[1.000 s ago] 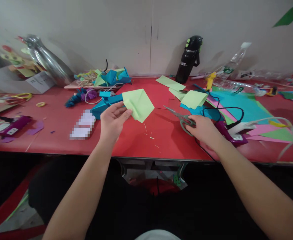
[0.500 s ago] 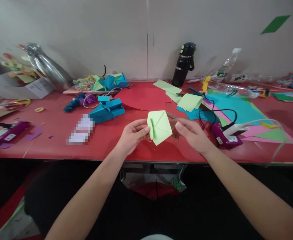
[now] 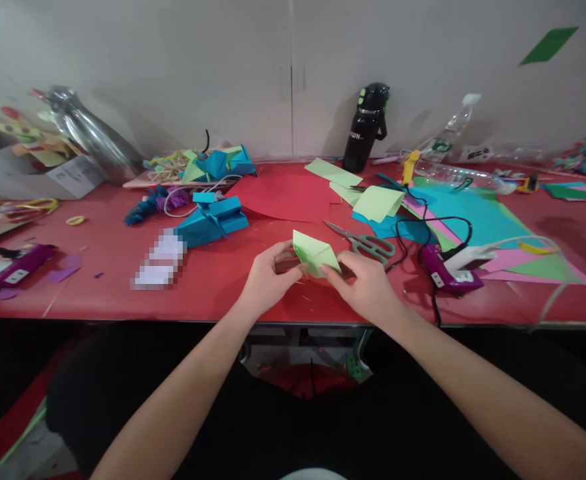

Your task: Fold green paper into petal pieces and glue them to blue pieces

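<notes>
A folded light green paper [image 3: 317,255] is held just above the red table [image 3: 223,287], tilted, with crease lines on its face. My left hand [image 3: 271,277] pinches its left edge between thumb and fingers. At the lower right edge, my right hand [image 3: 365,283] grips the same paper, thumb in front. Grey-handled scissors [image 3: 373,245] lie just beyond my right hand, blades pointing left. Behind the paper is a large red sheet [image 3: 285,195]. To the left sits a blue folded paper piece [image 3: 213,221].
A black bottle [image 3: 366,127] stands at the back. On the right are a purple power strip [image 3: 450,270] with cables, clear plastic bottles [image 3: 453,130] and blue sheets [image 3: 483,213]. A steel jug [image 3: 93,137] and white box [image 3: 67,179] occupy the back left.
My right hand has moved left and closed on the green paper. The paper has tipped and now looks narrower. The scissors, mostly covered by my right hand before, now show.
</notes>
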`<state>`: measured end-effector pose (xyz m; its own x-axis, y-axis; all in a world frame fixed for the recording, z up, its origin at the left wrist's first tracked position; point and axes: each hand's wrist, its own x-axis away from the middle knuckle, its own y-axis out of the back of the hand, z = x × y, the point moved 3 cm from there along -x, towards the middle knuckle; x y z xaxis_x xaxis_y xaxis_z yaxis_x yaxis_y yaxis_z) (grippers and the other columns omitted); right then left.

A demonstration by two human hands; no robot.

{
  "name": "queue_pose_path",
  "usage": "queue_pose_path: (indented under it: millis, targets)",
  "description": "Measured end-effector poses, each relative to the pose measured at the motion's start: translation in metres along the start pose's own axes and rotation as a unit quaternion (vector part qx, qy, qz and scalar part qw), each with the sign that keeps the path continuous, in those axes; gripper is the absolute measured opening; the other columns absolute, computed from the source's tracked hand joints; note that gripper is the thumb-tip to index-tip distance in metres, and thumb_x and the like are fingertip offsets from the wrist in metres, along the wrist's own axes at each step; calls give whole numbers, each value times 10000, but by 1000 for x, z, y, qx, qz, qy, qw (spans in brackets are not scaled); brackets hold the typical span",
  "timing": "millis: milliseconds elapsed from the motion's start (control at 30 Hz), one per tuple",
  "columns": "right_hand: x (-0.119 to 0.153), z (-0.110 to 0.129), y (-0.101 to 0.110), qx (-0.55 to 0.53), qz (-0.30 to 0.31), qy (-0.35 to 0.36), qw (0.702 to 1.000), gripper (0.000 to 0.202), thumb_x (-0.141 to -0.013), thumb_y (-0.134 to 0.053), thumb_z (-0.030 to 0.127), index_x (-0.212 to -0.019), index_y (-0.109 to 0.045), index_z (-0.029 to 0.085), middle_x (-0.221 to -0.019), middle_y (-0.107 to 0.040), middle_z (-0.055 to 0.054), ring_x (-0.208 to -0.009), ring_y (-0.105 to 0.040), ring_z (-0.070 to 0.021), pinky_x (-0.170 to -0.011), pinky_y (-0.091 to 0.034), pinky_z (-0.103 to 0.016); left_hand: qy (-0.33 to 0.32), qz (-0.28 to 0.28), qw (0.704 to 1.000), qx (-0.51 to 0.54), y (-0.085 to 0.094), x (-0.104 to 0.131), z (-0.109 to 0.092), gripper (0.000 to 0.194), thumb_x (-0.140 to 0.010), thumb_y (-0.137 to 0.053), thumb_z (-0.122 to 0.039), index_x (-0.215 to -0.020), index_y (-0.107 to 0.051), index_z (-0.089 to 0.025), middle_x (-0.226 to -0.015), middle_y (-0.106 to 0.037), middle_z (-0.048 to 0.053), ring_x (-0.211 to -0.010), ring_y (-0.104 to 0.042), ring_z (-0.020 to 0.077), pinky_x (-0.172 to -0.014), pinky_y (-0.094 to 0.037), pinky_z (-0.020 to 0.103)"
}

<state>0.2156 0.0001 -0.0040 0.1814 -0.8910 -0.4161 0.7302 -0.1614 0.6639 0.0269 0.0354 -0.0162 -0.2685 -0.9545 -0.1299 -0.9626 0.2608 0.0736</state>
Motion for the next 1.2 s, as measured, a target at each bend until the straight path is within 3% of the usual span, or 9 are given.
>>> queue_pose_path:
  millis: [133, 300, 400, 533, 700, 800, 933, 1033, 1200]
  targets:
    - [1, 2, 0, 3, 2, 29, 1000, 251, -1005, -490, 350, -789, -497, 223, -746, -571, -29, -673, -528, -169, -654, -408, -302, -3, -15, 1000, -11, 3, 0, 0, 438, -770, -673, -164, -1208, -682, -146, -1120, -762, 106, -1054, -725, 259, -900, -588, 360]
    - [0, -3, 1, 20, -14, 19, 1000, 317, -995, -516, 374, -719, -466, 228, -675, -538, -12, -618, -502, -161, -616, -387, -299, -7, 1, 1000, 11, 2, 0, 1, 381, -829, -643, -191, -1204, -702, -172, -1131, -764, 89, -1030, -731, 236, -927, -575, 355]
    - [-1, -7, 2, 13, -14, 3, 1000, 317, -991, -523, 398, -726, -524, 224, -677, -567, -22, -622, -515, -170, -619, -407, -304, -23, 5, 1000, 5, 3, 1, 1, 361, -853, -659, -221, -1208, -704, -182, -1163, -756, 90, -1069, -722, 244, -949, -572, 359]
    - [-3, -15, -1, -94, 8, -46, 994, 265, -981, -534, 431, -915, -670, 213, -832, -695, -64, -759, -636, -217, -696, -499, -332, -43, 27, 999, -17, 3, 6, -4, 416, -852, -709, -286, -1255, -681, -186, -1252, -722, 109, -1171, -682, 272, -965, -577, 370]
    - [-5, -24, -6, -171, 25, -92, 981, 296, -956, -565, 461, -1030, -706, 211, -944, -753, -81, -864, -696, -263, -785, -549, -395, -85, 31, 992, -87, 4, 10, -13, 389, -896, -677, -327, -1269, -686, -219, -1286, -708, 85, -1177, -677, 260, -984, -581, 376]
    - [-5, -26, -7, -142, 13, -95, 985, 296, -941, -595, 443, -1106, -688, 215, -1037, -752, -92, -914, -697, -261, -774, -548, -375, -106, 24, 985, -135, 4, 11, -15, 376, -912, -646, -308, -1278, -692, -232, -1299, -703, 64, -1176, -677, 251, -1009, -571, 379]
    - [-6, -28, -4, -64, -31, -84, 994, 441, -927, -621, 426, -1313, -579, 215, -1119, -717, -111, -791, -664, -225, -692, -528, -359, -99, 30, 985, -140, -1, 13, -16, 374, -903, -657, -289, -1273, -695, -250, -1231, -735, 55, -1055, -723, 240, -932, -605, 366]
    - [-6, -32, -3, -28, -48, -62, 997, 460, -937, -601, 427, -1348, -553, 225, -1181, -680, -122, -757, -634, -213, -691, -521, -375, -87, 41, 985, -140, -6, 15, -15, 353, -890, -690, -316, -1237, -705, -246, -1150, -757, 65, -1029, -729, 244, -912, -610, 368]
    - [-5, -40, -9, -85, -33, -74, 993, 498, -896, -623, 289, -1377, -506, 227, -1207, -654, -120, -879, -666, -225, -723, -541, -364, -105, 67, 981, -148, -14, 16, -8, 336, -919, -672, -342, -1235, -697, -229, -1150, -754, 83, -1019, -740, 234, -917, -617, 362]
